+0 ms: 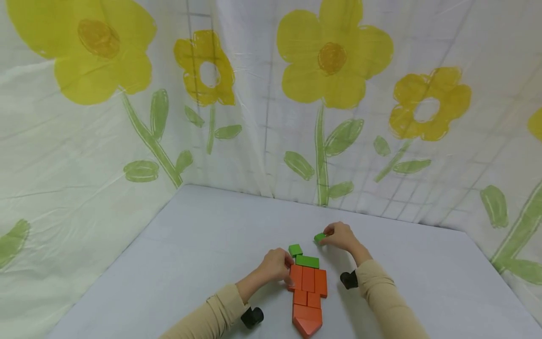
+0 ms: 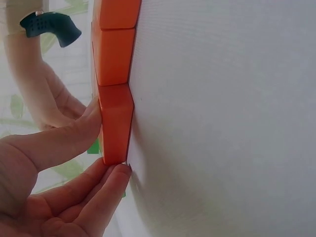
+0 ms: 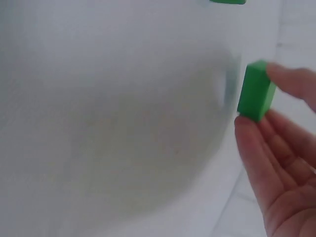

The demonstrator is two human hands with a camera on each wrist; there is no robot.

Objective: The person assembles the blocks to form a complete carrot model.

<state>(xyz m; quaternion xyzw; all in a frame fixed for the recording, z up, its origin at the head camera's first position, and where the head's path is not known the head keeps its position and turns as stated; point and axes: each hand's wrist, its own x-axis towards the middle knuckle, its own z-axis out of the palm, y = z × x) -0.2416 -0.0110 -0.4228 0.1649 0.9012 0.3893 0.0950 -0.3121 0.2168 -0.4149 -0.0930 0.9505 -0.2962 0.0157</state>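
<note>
On the white tabletop, several orange blocks (image 1: 308, 278) lie edge to edge, with a pointed orange piece (image 1: 307, 321) at the near end. My left hand (image 1: 274, 266) pinches the left block of the orange row (image 2: 116, 123), thumb on one side and fingertips at its far end. A green rectangular block (image 1: 307, 261) touches the row's far side. Just beyond it, toward the left, sits a small green block (image 1: 295, 250). Farther right, my right hand (image 1: 341, 237) holds another small green block (image 3: 256, 91) between thumb and fingertips, apart from the other blocks.
A white cloth with yellow flowers (image 1: 332, 59) hangs along the table's back and left sides. The white tabletop (image 1: 228, 221) stretches out around the blocks. Dark wrist-worn devices (image 1: 252, 318) sit below both forearms.
</note>
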